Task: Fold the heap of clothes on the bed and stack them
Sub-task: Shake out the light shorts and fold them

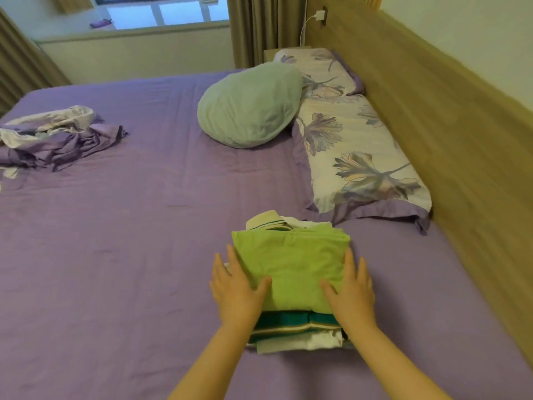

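Your left hand (235, 287) has fingers straight and spread, flat along the 9 o'clock side of the folded lime-green cotton garment (291, 267), thumb laid over its top near edge. Your right hand (350, 287) mirrors it on the 3 o'clock side, fingers straight, thumb on top. Neither hand curls round anything; both press the sides, likely to square the stack of folded clothes (297, 324) so it sits straight.

The stack rests on the purple bed sheet (129, 255), just at 6 o'clock from the floral lilac pillow (363, 157) along the wooden headboard panel (432, 116). Green piece is on top; under it a teal striped folded garment (291, 320), then a white folded piece (305, 342) at the near edge. A cream collar with stripes (266, 220) pokes out at the 12 o'clock end.

At 10 o'clock, well apart, a crumpled purple-and-white heap of fabric (54, 140) lies unfolded. Whether it is clothing or bedding, you cannot tell, so the task may not be finished. A rounded pale-green cushion (251, 105) leans on the pillows at 12 o'clock.

Hidden: how many layers the stack holds, since only the edges show. Fingertips on the far sides of the stack are partly out of sight. The heap is cut off by the left frame edge. Both forearms run out of frame at the bottom.
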The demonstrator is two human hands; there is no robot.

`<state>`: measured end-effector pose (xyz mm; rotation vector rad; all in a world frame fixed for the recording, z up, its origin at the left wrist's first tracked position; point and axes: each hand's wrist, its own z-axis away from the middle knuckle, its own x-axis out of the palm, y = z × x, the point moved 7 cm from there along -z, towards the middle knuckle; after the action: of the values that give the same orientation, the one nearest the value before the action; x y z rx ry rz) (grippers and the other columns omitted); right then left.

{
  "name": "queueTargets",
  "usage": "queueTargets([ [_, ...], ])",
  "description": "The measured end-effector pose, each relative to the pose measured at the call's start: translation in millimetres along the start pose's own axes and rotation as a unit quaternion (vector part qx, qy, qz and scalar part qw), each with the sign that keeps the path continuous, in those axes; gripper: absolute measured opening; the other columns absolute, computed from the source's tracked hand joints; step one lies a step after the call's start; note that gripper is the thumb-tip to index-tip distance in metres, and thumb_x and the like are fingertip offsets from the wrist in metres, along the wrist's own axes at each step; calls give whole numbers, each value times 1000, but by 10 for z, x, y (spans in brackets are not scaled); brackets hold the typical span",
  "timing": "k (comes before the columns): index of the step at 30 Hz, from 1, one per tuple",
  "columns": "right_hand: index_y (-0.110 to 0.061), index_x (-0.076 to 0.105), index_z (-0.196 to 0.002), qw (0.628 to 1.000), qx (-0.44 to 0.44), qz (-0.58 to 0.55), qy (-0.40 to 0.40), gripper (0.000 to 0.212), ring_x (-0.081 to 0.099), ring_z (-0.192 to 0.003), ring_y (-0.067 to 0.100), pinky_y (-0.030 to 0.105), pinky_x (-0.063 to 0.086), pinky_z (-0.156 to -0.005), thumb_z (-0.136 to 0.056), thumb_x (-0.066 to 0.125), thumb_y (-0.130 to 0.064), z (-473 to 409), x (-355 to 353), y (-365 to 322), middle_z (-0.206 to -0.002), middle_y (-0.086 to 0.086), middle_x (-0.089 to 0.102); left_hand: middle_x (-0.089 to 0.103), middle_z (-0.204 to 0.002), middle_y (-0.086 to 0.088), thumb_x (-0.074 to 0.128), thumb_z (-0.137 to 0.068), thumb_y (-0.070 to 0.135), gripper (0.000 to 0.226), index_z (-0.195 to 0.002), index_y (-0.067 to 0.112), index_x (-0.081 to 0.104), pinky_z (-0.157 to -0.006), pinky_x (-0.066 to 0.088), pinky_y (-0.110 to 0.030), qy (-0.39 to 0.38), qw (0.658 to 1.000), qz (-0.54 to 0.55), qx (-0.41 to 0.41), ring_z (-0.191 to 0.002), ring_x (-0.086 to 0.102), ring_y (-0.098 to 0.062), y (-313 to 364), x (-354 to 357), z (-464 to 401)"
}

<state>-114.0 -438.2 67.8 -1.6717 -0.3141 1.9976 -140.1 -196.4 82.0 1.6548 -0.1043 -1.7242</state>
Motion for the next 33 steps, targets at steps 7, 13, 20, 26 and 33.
queueTargets([
  [7, -34, 27, -146, 949, -243, 200, 21, 59, 15, -143, 37, 58, 12, -109, -95, 15, -62, -2, 169, -419, -153, 13, 26, 25, -156, -6, 22, -97, 60, 55, -142, 35, 42, -111, 7, -59, 0, 939, -212, 269, -144, 15, -33, 354, 368, 119],
  [13, -35, 38, -139, 962, -189, 197, -23, 62, 25, -139, 36, 64, 31, -101, -94, 10, -67, -250, 480, -63, -154, 7, 29, 21, -158, -4, 18, -95, 66, 59, -144, 39, 36, -110, 12, -58, -11, 944, -218, 247, -146, 13, -31, 209, 713, -23],
  [20, -38, 30, -144, 967, -163, 185, -57, 73, 21, -142, 36, 63, 34, -100, -87, 3, -74, -518, 732, 74, -157, 5, 15, 26, -156, -7, 18, -95, 65, 59, -144, 37, 36, -107, 17, -57, -40, 938, -247, 240, -144, 18, -33, 168, 1010, -265],
  [26, -37, 38, -142, 966, -175, 180, -64, 72, 24, -140, 39, 62, 34, -100, -89, 4, -73, -482, 585, -42, -156, 4, 12, 33, -153, -8, 18, -95, 66, 60, -142, 35, 39, -106, 14, -57, -70, 935, -254, 238, -141, 23, -33, 214, 910, -258],
  [33, -32, 8, -150, 994, -88, -38, 46, 79, 17, -144, 31, 49, 25, -111, -88, 50, -56, -575, 175, 128, -158, 12, 11, 11, -160, -6, 33, -76, 77, 92, -152, 28, 13, -118, 12, -47, -13, 998, 43, 44, -146, 12, -25, -44, 356, -514],
])
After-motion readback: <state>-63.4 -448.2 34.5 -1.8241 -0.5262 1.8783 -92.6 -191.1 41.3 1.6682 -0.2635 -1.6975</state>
